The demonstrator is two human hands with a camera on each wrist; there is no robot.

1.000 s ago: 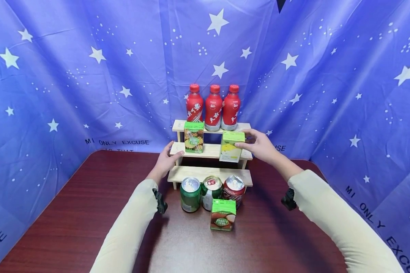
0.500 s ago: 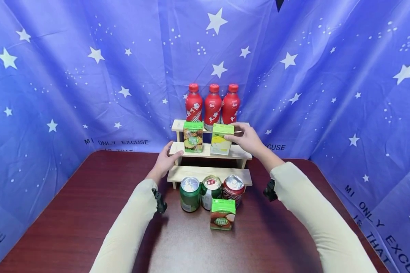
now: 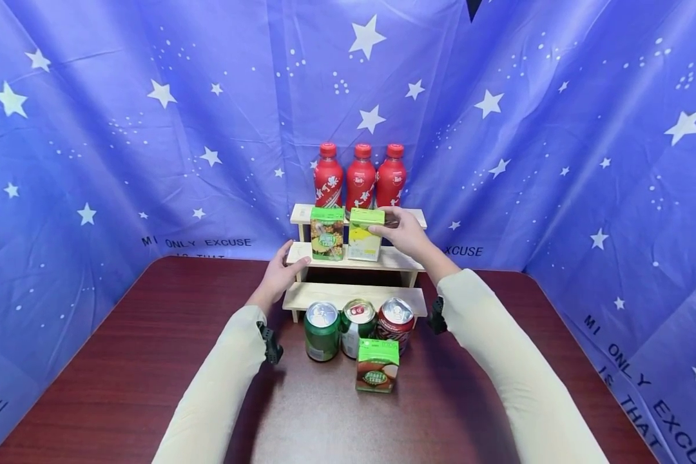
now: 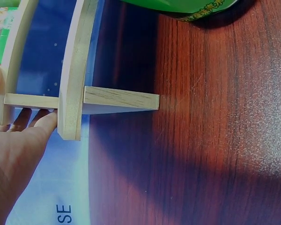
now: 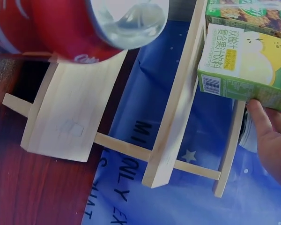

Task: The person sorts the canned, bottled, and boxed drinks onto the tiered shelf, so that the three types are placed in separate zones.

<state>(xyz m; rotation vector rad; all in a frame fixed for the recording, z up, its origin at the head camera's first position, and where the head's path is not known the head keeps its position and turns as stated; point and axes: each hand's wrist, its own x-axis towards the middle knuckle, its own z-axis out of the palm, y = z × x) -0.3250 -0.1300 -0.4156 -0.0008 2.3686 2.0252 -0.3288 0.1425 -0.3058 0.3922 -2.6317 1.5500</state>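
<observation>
My right hand (image 3: pixel 405 233) pinches a yellow-green juice box (image 3: pixel 365 236) with a pear-like yellow print. The box is upright at the middle tier of a wooden three-tier stand (image 3: pixel 325 293), close beside a green juice box with a brown print (image 3: pixel 327 234). In the right wrist view, the fingers lie along the side of the yellow-green juice box (image 5: pixel 239 65). My left hand (image 3: pixel 280 276) grips the stand's left end, thumb on the middle tier. The left wrist view shows its fingers against the stand's side strut (image 4: pixel 33 101).
Red bottles (image 3: pixel 361 180) line the top tier. In front of the bottom tier stand two green cans (image 3: pixel 323 332) and a red can (image 3: pixel 396 322). Another green-topped juice box (image 3: pixel 377 365) stands nearer on the dark red table (image 3: pixel 209 309). A blue star curtain (image 3: pixel 220 129) hangs behind.
My right hand has carried the yellow-green juice box leftward to the middle tier, up beside the other juice box. My left hand has stayed on the stand's end.
</observation>
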